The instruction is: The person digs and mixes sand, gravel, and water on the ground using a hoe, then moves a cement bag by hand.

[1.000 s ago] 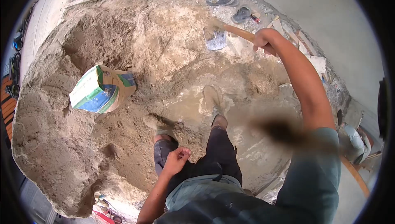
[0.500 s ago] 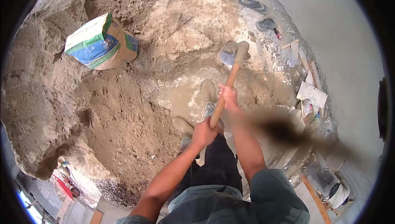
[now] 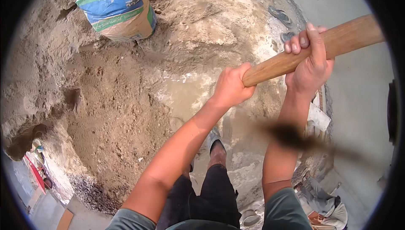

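Observation:
The wooden handle of a hoe [image 3: 354, 36] slants up to the right, close to the camera. Its head is outside the view. My left hand [image 3: 232, 84] is wrapped round the handle's lower end. Farther up, my right hand [image 3: 310, 61] grips the same handle with its fingers curled over it. Below my hands lies a puddle of murky water [image 3: 185, 97] in the sandy ground. My foot in a grey shoe [image 3: 214, 137] stands in the wet mix; the other foot is mostly hidden by my arm.
A cement bag [image 3: 120, 10] stands upright on the sand heap [image 3: 114, 107] at upper left. Sandals [image 3: 279, 15] lie near the right edge of the mound. White board scraps [image 3: 318, 116] sit by the grey floor [image 3: 358, 103]. A dark blur covers part of the right side.
Both hands have lifted the hoe from the ground toward the camera and right. Its head has left the view. My right hand has moved up and right, and the view has shifted.

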The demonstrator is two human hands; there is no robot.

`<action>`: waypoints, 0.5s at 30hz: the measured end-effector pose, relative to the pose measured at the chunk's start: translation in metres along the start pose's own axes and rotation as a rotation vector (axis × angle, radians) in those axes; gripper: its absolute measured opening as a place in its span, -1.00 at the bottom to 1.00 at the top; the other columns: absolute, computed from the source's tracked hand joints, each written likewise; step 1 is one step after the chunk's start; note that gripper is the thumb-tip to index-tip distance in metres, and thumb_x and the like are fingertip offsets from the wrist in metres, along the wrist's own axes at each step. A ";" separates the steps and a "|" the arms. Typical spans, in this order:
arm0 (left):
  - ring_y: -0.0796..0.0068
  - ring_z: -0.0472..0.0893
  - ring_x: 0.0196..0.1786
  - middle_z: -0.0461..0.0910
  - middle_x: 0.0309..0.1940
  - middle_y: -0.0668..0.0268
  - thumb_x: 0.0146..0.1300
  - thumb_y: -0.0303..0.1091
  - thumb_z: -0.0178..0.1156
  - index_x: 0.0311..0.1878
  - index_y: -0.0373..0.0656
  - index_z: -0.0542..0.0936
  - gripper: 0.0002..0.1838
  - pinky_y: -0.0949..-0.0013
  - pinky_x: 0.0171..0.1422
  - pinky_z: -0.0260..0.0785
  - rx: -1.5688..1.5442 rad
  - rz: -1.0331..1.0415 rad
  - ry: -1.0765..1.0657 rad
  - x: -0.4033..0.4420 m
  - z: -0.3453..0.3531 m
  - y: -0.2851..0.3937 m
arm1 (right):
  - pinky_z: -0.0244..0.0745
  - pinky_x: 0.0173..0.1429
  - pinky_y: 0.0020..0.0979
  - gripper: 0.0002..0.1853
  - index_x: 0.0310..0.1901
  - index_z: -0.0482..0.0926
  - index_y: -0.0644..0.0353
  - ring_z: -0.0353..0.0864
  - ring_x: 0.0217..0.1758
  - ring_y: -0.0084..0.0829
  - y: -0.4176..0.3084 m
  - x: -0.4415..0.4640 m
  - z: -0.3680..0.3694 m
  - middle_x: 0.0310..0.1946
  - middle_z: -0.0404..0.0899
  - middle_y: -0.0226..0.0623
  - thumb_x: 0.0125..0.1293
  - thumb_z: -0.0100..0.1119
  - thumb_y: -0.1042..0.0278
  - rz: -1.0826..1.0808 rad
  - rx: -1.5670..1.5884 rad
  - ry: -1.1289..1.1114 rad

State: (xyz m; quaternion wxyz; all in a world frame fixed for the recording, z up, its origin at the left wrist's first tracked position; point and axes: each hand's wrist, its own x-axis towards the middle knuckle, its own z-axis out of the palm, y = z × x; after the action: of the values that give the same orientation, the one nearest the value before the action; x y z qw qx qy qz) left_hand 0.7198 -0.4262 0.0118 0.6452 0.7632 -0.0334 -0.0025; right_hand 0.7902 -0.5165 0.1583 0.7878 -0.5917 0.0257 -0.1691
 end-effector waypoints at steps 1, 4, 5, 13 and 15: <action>0.13 0.51 -0.58 0.54 -0.60 0.08 0.10 -0.43 0.30 -0.37 -0.24 0.51 -0.85 0.27 -0.40 0.40 -0.008 0.020 0.027 0.017 0.002 -0.026 | 0.40 -0.47 -0.44 -0.85 -0.24 0.41 0.22 0.41 -0.59 -0.53 0.030 0.012 0.002 -0.56 0.38 -0.36 0.29 0.23 0.52 -0.024 -0.016 -0.006; 0.34 0.53 -0.54 0.54 -0.60 0.17 0.13 -0.40 0.29 -0.32 -0.24 0.55 -0.86 0.29 -0.35 0.41 -0.048 -0.228 0.056 -0.018 0.009 -0.134 | 0.39 -0.53 -0.46 -0.87 -0.26 0.42 0.25 0.41 -0.63 -0.55 0.166 -0.008 -0.017 -0.57 0.42 -0.36 0.26 0.20 0.52 0.102 -0.089 0.015; 0.42 0.54 -0.51 0.54 -0.59 0.21 0.14 -0.39 0.29 -0.29 -0.24 0.57 -0.86 0.29 -0.33 0.42 -0.060 -0.370 0.063 -0.056 0.012 -0.180 | 0.37 -0.59 -0.46 -0.89 -0.26 0.42 0.27 0.41 -0.67 -0.54 0.230 -0.037 -0.031 -0.59 0.42 -0.36 0.26 0.17 0.53 0.256 -0.165 0.059; 0.44 0.56 -0.50 0.55 -0.58 0.17 0.17 -0.26 0.28 -0.21 -0.31 0.58 -0.72 0.25 -0.32 0.41 0.023 -1.049 -0.051 -0.268 0.016 -0.235 | 0.37 -0.63 -0.43 -0.93 -0.40 0.44 0.20 0.39 -0.68 -0.54 0.415 -0.232 -0.127 -0.63 0.39 -0.43 0.22 0.11 0.52 1.115 -0.376 0.079; -0.07 0.68 -0.34 0.61 -0.47 -0.11 0.14 -0.27 0.28 -0.24 -0.32 0.60 -0.73 0.07 -0.19 0.49 0.041 -1.047 -0.005 -0.303 0.035 -0.210 | 0.36 -0.63 -0.43 -0.93 -0.34 0.41 0.18 0.39 -0.67 -0.56 0.383 -0.263 -0.148 -0.61 0.39 -0.42 0.23 0.10 0.52 1.213 -0.356 0.067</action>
State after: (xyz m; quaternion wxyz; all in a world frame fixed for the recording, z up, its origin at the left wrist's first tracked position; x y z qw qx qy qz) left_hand 0.4255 -0.4091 -0.2128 0.5423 0.6904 0.3510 -0.3257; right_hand 0.5972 -0.4822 -0.2885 0.6318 -0.5882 0.4088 0.2960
